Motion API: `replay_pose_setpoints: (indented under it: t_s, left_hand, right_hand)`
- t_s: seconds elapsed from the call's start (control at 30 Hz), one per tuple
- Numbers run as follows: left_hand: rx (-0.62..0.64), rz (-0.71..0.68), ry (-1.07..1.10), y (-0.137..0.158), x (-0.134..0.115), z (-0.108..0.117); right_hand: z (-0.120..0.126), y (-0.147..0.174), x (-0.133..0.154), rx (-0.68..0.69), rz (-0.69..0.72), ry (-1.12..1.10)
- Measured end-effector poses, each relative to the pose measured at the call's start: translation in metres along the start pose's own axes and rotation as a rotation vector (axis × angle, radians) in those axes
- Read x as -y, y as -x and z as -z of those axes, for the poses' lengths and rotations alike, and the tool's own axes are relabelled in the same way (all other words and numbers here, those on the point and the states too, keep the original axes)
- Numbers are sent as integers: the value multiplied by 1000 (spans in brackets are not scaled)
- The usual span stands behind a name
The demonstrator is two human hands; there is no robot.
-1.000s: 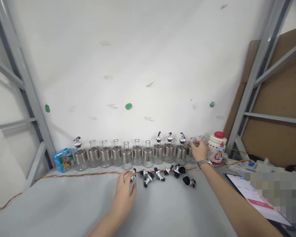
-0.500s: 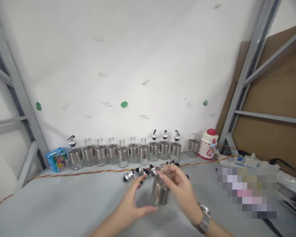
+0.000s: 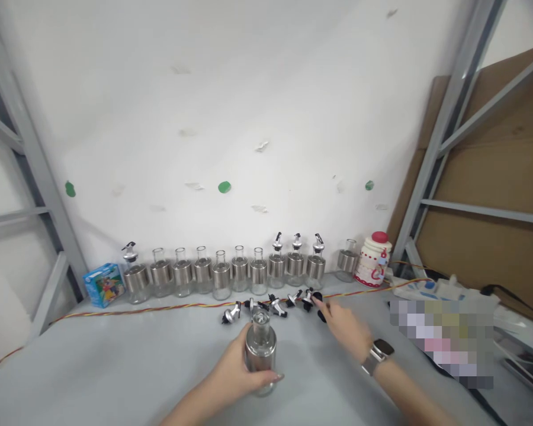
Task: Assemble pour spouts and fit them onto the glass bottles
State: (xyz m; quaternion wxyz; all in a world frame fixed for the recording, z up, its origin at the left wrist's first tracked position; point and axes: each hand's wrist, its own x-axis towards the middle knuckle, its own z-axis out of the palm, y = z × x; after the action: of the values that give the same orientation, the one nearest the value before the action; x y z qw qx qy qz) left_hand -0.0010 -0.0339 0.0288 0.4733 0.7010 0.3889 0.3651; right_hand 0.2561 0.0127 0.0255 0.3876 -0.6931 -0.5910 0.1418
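A clear glass bottle point(image 3: 261, 349) with a metal sleeve and an uncapped neck stands upright in front of me. My left hand point(image 3: 242, 367) is wrapped round its left side, thumb across the front. My right hand point(image 3: 344, 325), wearing a watch, reaches to the right end of a row of loose pour spouts. Its fingertips are at a black-and-silver pour spout point(image 3: 308, 299) and a black part beside it; whether they grip is unclear. Other loose pour spouts lie to the left, among them one spout point(image 3: 231, 313) and another spout point(image 3: 278, 305).
Along the wall stands a row of sleeved bottles point(image 3: 221, 278), some with spouts fitted. A blue box point(image 3: 104, 286) is at the left end, a white-and-red jar point(image 3: 373, 260) at the right. A twisted cable point(image 3: 160, 309) crosses the grey table point(image 3: 128, 361). Clutter lies on the right.
My right hand has left the bottle and moved right to the loose spouts. The bottle has shifted left into my left hand, which has closed round it.
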Motion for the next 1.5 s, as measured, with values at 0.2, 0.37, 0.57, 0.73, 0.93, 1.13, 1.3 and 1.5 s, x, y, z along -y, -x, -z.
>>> replay_pose_setpoints:
  t_s: [0.2, 0.37, 0.57, 0.73, 0.93, 1.13, 1.3, 1.5]
  left_hand:
    - [-18, 9, -12, -2, -2, 1]
    - [-14, 3, -4, -2, -1, 1]
    - [-10, -3, 16, -1, 2, 0]
    - [-20, -15, 39, -1, 2, -1]
    - [-31, -43, 47, -2, 6, -1]
    - [-55, -48, 49, -4, 10, -3]
    - [-61, -57, 61, -3, 3, -5]
    - [-58, -71, 69, -3, 2, -5]
  right_hand:
    - [-15, 6, -7, 207, -53, -140]
    - [-8, 6, 11, 353, -30, -757]
    - [4, 13, 40, 341, -67, -1137]
    - [7, 16, 67, 327, -107, -1356]
    - [3, 23, 98, 535, -109, -1401]
    - [4, 34, 129, 551, 57, -1382]
    - [-8, 42, 139, 632, 150, -1257]
    - [-14, 41, 132, 568, 206, -1049]
